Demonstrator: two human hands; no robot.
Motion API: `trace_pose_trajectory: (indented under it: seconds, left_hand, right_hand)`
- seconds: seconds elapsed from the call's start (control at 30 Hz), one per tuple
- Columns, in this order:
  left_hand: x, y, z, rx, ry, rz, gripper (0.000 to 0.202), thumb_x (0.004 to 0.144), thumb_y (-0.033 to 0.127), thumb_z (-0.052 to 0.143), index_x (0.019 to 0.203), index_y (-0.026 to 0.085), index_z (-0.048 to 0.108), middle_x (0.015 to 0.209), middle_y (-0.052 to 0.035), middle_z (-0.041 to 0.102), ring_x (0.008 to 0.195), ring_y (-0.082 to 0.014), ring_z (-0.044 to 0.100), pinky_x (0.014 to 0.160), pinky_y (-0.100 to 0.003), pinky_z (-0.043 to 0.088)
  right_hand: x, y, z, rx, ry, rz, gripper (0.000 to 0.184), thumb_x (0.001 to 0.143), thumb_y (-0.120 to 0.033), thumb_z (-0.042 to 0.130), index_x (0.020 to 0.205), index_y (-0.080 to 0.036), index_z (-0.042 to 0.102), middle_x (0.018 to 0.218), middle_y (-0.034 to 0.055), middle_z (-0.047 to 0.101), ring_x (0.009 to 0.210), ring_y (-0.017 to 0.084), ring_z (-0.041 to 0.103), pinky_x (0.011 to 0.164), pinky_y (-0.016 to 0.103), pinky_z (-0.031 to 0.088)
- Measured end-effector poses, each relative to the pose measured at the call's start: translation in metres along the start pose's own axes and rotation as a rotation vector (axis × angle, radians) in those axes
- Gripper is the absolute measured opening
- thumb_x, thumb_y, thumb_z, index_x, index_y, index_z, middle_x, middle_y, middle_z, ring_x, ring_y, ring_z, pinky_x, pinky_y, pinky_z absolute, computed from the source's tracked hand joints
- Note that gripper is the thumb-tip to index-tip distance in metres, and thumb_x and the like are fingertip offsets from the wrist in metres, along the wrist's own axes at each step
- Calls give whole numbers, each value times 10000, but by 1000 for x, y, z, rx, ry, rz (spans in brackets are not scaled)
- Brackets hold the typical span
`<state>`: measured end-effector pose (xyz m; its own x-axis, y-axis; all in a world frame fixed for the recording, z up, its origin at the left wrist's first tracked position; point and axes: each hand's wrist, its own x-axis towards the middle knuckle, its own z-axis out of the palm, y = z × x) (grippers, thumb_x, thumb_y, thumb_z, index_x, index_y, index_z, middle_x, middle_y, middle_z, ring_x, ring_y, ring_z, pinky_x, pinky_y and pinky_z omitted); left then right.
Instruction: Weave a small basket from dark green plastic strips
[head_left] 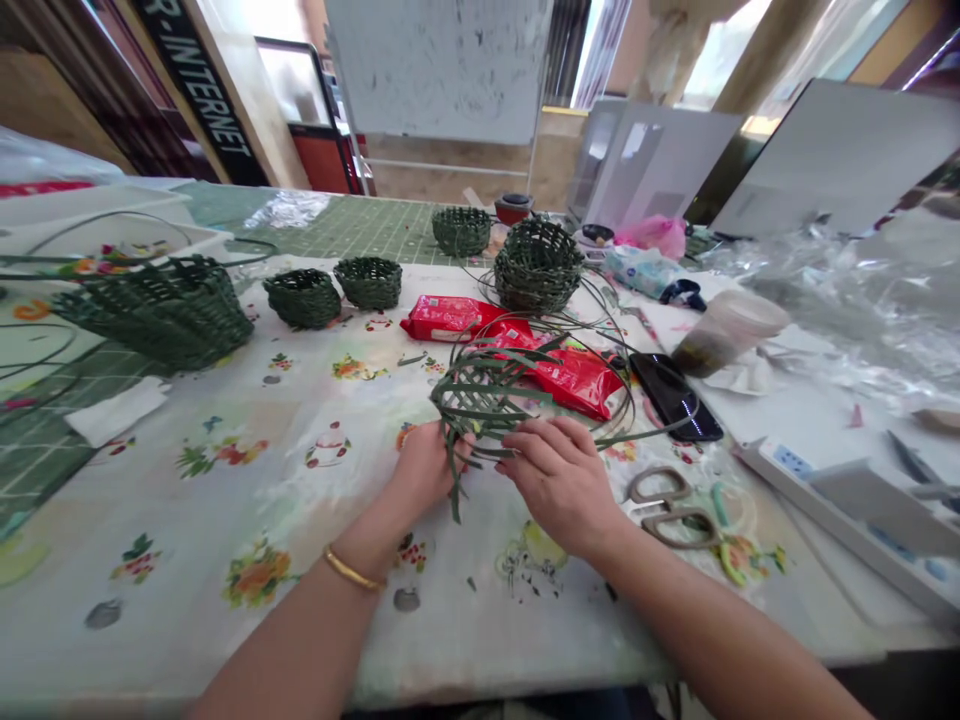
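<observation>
In the head view, an unfinished piece of flat green strip weaving (487, 400) rises from the tablecloth, its loose strip ends fanning out. My left hand (427, 470) grips its near left edge, with a gold bangle (352, 568) on that wrist. My right hand (559, 480) presses on its near right side, fingers curled over the strips. Long green strips (600, 310) loop behind it over a red foil packet (574, 375). The part of the weave under my fingers is hidden.
Several finished green woven baskets (311, 298) stand beyond my hands, the largest (161, 315) at the left. To the right lie a black phone (675, 397), metal scissors (671, 510) and a plastic cup (727, 332). Crumpled clear plastic (847, 300) covers the far right.
</observation>
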<state>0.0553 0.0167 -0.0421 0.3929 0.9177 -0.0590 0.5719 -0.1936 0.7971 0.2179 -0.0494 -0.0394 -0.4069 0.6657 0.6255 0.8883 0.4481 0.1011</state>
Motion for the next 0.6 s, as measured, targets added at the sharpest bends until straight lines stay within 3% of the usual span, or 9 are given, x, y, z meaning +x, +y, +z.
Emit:
trace_pose_trajectory:
  seconds: [0.07, 0.23, 0.43, 0.6]
  left_hand:
    - [1, -3, -6, -52, -69, -24, 265, 783, 297, 454, 547, 177, 467, 468, 8, 541, 352, -100, 494, 385, -192, 358]
    - [2, -11, -15, -247, -228, -72, 272, 739, 314, 520, 516, 177, 448, 435, 28, 477, 302, -100, 455, 308, -203, 339]
    - [4, -17, -11, -550, -161, -205, 222, 711, 318, 585, 590, 164, 481, 461, 51, 469, 304, -83, 439, 291, -203, 366]
    - [-1, -2, -18, -475, -23, -154, 231, 725, 316, 580, 599, 139, 503, 479, 27, 523, 356, -109, 538, 372, -203, 423]
  right_hand:
    - [2, 2, 1, 14, -9, -14, 124, 875, -241, 535, 792, -197, 616, 940, -2, 687, 966, 151, 563, 920, 327, 311]
    - [5, 4, 2, -12, -121, 9, 180, 897, -291, 500, 822, -184, 625, 792, 0, 695, 722, 113, 588, 673, 293, 344]
    - [1, 5, -4, -31, 17, -71, 74, 851, -265, 572, 889, -232, 627, 928, -23, 696, 867, 156, 563, 746, 305, 341]
    - [0, 3, -8, -6, 18, 31, 139, 872, -286, 540, 829, -183, 623, 761, 0, 695, 716, 118, 587, 687, 267, 363]
